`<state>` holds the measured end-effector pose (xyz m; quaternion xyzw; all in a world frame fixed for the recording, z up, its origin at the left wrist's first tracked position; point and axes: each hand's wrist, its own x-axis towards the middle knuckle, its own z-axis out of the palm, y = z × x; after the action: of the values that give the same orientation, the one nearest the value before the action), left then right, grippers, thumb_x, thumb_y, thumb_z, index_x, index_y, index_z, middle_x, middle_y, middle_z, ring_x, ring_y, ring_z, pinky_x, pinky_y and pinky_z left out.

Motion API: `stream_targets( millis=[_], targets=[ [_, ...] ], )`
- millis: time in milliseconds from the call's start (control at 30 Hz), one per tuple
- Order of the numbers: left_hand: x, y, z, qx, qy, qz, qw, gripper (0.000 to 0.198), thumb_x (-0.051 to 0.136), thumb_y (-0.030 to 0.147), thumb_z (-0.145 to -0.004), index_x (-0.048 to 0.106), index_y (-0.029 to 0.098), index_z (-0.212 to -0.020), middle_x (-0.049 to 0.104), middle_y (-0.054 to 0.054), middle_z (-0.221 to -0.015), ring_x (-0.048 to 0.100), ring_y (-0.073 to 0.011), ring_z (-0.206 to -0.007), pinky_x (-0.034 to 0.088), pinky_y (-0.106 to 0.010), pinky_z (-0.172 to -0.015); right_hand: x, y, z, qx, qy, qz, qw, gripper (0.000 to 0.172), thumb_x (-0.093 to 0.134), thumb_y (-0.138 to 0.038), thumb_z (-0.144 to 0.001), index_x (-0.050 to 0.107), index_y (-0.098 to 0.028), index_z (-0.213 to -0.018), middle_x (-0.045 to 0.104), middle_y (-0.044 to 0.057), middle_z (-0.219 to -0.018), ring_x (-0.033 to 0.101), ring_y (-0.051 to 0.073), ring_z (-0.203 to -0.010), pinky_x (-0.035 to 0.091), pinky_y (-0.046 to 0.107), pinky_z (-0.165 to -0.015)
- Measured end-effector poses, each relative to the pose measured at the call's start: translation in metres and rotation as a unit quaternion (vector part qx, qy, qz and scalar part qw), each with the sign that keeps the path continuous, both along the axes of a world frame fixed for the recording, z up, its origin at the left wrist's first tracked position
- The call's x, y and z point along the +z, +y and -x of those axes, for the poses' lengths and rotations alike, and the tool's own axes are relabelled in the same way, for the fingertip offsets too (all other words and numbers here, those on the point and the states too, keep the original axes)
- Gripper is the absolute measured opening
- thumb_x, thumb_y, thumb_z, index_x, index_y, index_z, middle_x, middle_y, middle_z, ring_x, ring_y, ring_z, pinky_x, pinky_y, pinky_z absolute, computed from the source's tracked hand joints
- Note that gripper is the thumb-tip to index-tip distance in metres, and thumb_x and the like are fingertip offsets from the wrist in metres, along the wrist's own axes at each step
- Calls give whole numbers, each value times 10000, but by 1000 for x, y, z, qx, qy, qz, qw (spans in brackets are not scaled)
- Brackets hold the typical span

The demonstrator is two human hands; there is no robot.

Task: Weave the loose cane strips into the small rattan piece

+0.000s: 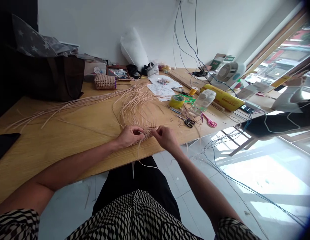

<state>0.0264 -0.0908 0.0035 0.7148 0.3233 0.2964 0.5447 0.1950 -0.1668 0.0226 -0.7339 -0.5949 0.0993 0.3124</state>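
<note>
A small woven piece (147, 132) of pale pink-beige strips lies at the table's front edge, between my two hands. My left hand (130, 136) is closed, thumb and fingers pinching its left side. At its right side my right hand (166, 137) is also closed in a pinch; the fingertips are on the weave, though which strip they grip is too small to tell. Long loose strips (136, 100) fan out from the piece, away from me and to the left. One strip (138, 155) curls down over the edge towards my lap.
To the right lie black-handled scissors (189, 123), pink scissors (212, 123), a yellow tape roll (176, 101) and a clear plastic jar (206, 99). Further back are a woven basket (105, 81), papers (161, 90) and a white fan (230, 74). A dark bag (55, 76) stands left.
</note>
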Motion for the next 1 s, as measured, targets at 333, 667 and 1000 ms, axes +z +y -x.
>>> stream_targets(
  millis=[333, 667, 1000],
  targets=[
    [4, -3, -1, -23, 24, -27, 999, 253, 659, 227, -647, 683, 126, -878, 690, -48, -863, 618, -133, -733, 494, -238, -688, -44, -27, 50, -34, 177, -39, 983, 399, 448, -420, -837, 420, -190, -513, 442, -25, -463, 392, 92, -454, 271, 232, -479],
    [4, 6, 2, -57, 47, -50, 996, 208, 646, 217, -661, 686, 127, -844, 702, -43, -861, 628, -128, -735, 505, -237, -689, -37, -56, 57, 44, 195, 28, 979, 215, 570, -367, -784, 671, -180, -751, 670, 25, -686, 545, 121, -560, 379, 228, -545],
    [10, 9, 5, -86, 69, -73, 991, 260, 560, 207, -710, 708, 124, -906, 716, -61, -960, 641, -172, -894, 484, -258, -823, -11, -37, 47, 100, 550, 51, 828, 270, 632, -413, -716, 598, -150, -666, 560, -28, -574, 312, 25, -398, 207, 187, -394]
  ],
)
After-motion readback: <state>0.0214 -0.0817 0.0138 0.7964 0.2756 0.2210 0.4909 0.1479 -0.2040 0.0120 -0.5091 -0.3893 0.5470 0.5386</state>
